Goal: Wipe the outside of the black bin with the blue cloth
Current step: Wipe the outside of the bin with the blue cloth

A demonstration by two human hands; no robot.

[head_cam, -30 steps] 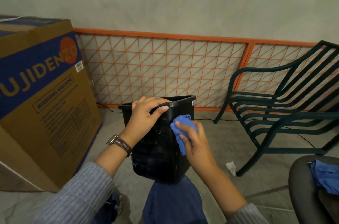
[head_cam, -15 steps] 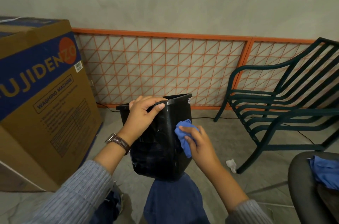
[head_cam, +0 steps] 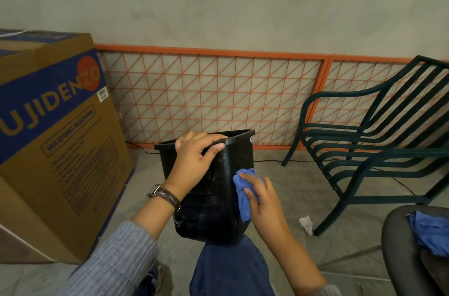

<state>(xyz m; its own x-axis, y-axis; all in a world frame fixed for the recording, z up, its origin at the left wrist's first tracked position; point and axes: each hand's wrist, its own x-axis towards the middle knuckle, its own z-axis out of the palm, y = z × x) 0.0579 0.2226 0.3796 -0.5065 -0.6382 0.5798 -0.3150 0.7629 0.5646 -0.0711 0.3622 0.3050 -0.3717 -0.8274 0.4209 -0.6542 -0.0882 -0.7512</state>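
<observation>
The black bin (head_cam: pixel 213 201) stands upright with its base on my knee, in the middle of the view. My left hand (head_cam: pixel 194 162) grips its near rim, fingers curled over the edge and thumb on the outer wall. My right hand (head_cam: pixel 261 201) holds the bunched blue cloth (head_cam: pixel 243 192) and presses it against the bin's right outer side, about halfway down. The hand hides part of the cloth.
A large cardboard washing machine box (head_cam: pixel 53 140) stands close on the left. A dark green metal chair (head_cam: pixel 369 147) is on the right, an orange mesh panel (head_cam: pixel 209 96) leans on the wall behind. A crumpled white scrap (head_cam: pixel 306 223) lies on the floor. Another blue cloth (head_cam: pixel 430 230) lies on a dark seat at lower right.
My right hand has slid the blue cloth downward along the bin's right side. My left hand has kept its grip on the rim.
</observation>
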